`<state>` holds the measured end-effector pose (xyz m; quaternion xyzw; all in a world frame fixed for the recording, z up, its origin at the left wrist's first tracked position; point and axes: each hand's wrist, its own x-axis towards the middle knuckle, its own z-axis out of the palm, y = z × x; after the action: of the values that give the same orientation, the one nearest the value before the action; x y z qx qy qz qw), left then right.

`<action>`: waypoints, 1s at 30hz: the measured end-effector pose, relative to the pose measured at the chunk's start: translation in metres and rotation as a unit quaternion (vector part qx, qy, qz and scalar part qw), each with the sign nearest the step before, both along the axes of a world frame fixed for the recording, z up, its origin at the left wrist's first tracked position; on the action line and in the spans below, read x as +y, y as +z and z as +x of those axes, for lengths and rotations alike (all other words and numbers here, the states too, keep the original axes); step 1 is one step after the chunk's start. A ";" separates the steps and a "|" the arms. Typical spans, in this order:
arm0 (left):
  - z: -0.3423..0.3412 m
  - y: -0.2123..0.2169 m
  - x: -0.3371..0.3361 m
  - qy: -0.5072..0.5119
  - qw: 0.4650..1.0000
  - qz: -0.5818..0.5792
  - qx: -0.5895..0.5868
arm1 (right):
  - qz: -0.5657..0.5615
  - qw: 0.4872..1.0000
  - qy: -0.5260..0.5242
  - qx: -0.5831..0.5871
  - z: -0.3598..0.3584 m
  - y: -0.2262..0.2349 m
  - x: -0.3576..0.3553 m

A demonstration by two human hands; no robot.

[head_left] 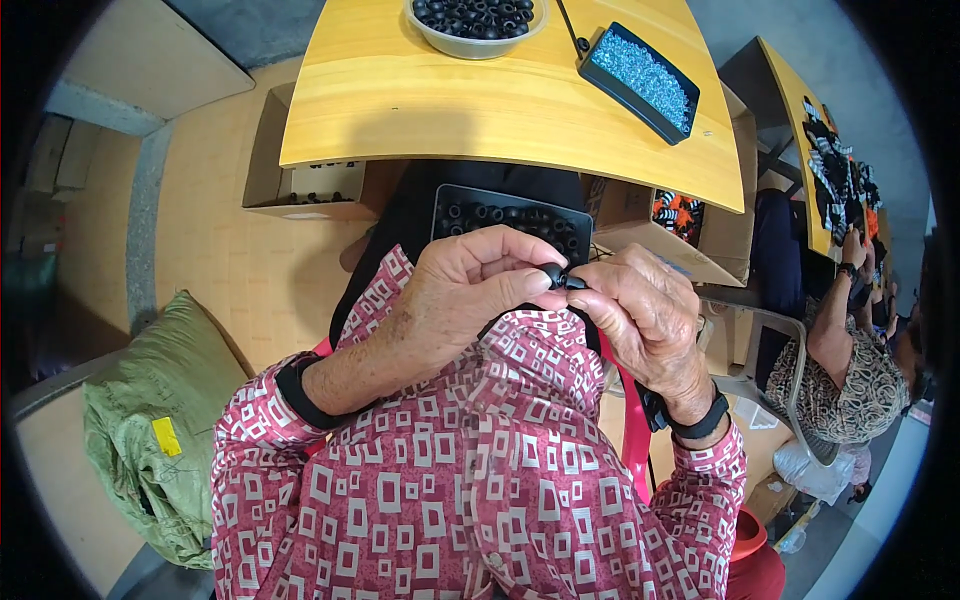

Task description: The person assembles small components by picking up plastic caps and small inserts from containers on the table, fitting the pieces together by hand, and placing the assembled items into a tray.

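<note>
Closely pinched, a small black ring (553,275) is held between the fingers (530,285) of the left hand (465,290) and the right hand (640,310), both closed on it above the lap.

Because so little of the ring is gripped, it could be squeezed out sideways and lost in the patterned clothing or on the floor rather than caught by the black tray (512,222) just beyond the hands. Farther off, a bowl (476,40) of black rings and a dish of clear beads (640,80) are kept on the desk (480,110), well out of the way.
</note>
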<state>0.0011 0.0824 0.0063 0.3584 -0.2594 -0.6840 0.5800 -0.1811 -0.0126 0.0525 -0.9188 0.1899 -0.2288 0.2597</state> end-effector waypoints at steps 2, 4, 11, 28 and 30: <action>0.000 0.000 0.001 -0.001 1.000 0.005 -0.005 | -0.003 1.000 -0.001 0.019 0.001 0.001 0.001; 0.000 -0.001 0.001 0.003 0.999 -0.012 -0.030 | -0.019 1.000 0.009 0.017 0.002 0.001 0.000; 0.000 -0.005 0.004 0.021 0.985 -0.060 -0.162 | -0.076 0.997 0.012 0.002 0.008 0.002 0.007; -0.002 -0.009 0.007 0.049 0.973 -0.070 -0.214 | 0.143 0.986 -0.075 -0.034 0.016 -0.011 0.010; -0.007 -0.014 0.005 0.052 0.988 -0.047 -0.135 | 0.014 0.996 -0.052 -0.070 0.019 -0.012 0.008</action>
<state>-0.0059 0.0876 -0.0076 0.4327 -0.3481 -0.5854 0.5907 -0.1619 -0.0044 0.0407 -0.8856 0.2222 -0.3034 0.2727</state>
